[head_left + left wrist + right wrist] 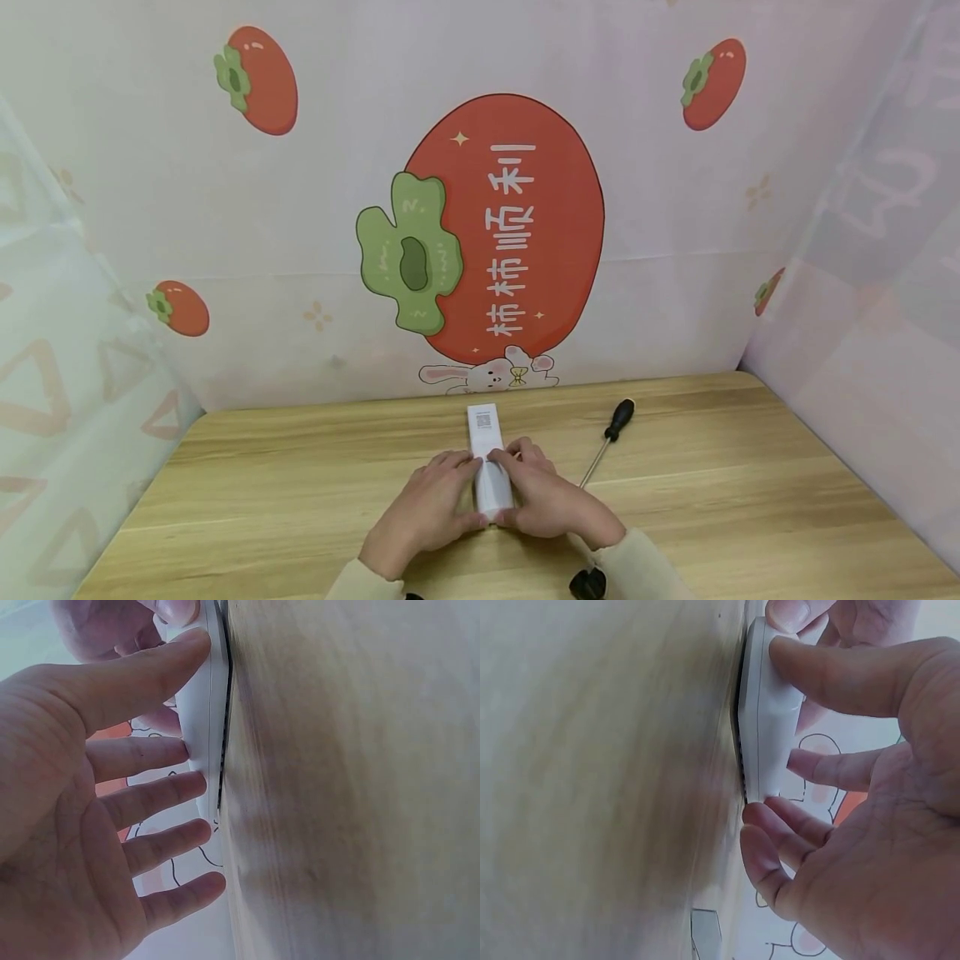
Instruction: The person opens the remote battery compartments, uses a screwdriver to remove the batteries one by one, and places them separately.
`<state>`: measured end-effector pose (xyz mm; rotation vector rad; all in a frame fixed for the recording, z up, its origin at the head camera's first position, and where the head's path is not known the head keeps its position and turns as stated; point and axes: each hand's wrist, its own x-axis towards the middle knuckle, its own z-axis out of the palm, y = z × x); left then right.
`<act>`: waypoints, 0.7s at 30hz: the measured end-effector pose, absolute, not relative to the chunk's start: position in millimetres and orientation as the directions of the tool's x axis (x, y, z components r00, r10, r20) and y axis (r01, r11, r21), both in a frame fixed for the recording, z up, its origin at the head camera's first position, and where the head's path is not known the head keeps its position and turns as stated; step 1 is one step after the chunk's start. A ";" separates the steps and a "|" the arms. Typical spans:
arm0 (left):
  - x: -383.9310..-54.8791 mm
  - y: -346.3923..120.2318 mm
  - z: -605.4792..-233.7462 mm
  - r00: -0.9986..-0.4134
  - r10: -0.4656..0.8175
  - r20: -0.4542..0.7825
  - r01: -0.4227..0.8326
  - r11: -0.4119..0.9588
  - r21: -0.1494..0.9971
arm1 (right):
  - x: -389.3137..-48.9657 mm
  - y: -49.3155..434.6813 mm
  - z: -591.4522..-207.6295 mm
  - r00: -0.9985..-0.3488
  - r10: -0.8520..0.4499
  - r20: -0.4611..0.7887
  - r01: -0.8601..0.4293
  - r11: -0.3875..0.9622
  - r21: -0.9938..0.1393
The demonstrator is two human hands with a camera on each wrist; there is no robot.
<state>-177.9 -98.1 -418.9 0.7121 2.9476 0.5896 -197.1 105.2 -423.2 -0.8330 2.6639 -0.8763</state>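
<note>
A long, narrow white plastic bar (483, 417) lies lengthwise away from me on the table, a QR code label on its far part. From the left, my left hand (431, 504) holds it, thumb at the near end and fingertips along its side. My right hand (551, 496) grips it from the right, its thumb beside the other thumb. In the right wrist view the bar (769, 712) has a seam along its side and a dark underside close over the wood. What kind of device it is, I cannot tell.
A screwdriver (621, 417) with a black handle lies to the right, its shaft running back toward my right wrist, which hides the tip. The wooden table (300, 467) ends at a printed curtain (322, 208) behind, with more curtain at both sides.
</note>
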 end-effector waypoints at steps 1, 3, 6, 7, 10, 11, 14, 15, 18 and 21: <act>-177.8 -98.0 -418.5 -0.892 0.451 0.040 0.432 0.821 0.374 | -197.4 105.2 -423.5 -0.817 -0.576 -0.026 -0.447 0.663 -0.601; -177.6 -97.8 -417.8 -0.890 0.453 0.041 0.435 0.820 0.371 | -198.0 104.9 -423.9 -0.819 -0.574 -0.024 -0.446 0.661 -0.604; -177.5 -97.5 -417.2 -0.890 0.455 0.039 0.436 0.821 0.369 | -198.7 104.4 -424.4 -0.822 -0.568 -0.022 -0.438 0.658 -0.612; -177.1 -97.3 -417.0 -0.890 0.454 0.037 0.435 0.822 0.367 | -198.8 104.2 -424.6 -0.824 -0.567 -0.022 -0.436 0.658 -0.614; -176.9 -96.9 -417.0 -0.892 0.451 0.032 0.430 0.826 0.365 | -199.1 103.6 -424.6 -0.827 -0.562 -0.026 -0.426 0.656 -0.623; -176.6 -96.8 -417.0 -0.893 0.450 0.031 0.429 0.826 0.365 | -199.2 103.4 -424.6 -0.828 -0.561 -0.029 -0.422 0.655 -0.626; -176.7 -96.4 -417.2 -0.894 0.447 0.028 0.426 0.828 0.364 | -200.0 102.9 -424.3 -0.829 -0.558 -0.034 -0.413 0.653 -0.635; -176.5 -96.2 -417.2 -0.895 0.446 0.026 0.424 0.829 0.365 | -200.4 102.8 -424.4 -0.830 -0.556 -0.036 -0.409 0.652 -0.639; -177.0 -95.8 -418.0 -0.896 0.444 0.018 0.419 0.830 0.368 | -201.3 102.5 -424.9 -0.834 -0.550 -0.038 -0.398 0.648 -0.649; -177.2 -95.3 -418.2 -0.897 0.442 0.012 0.415 0.832 0.367 | -201.3 102.1 -426.0 -0.838 -0.544 -0.039 -0.389 0.647 -0.656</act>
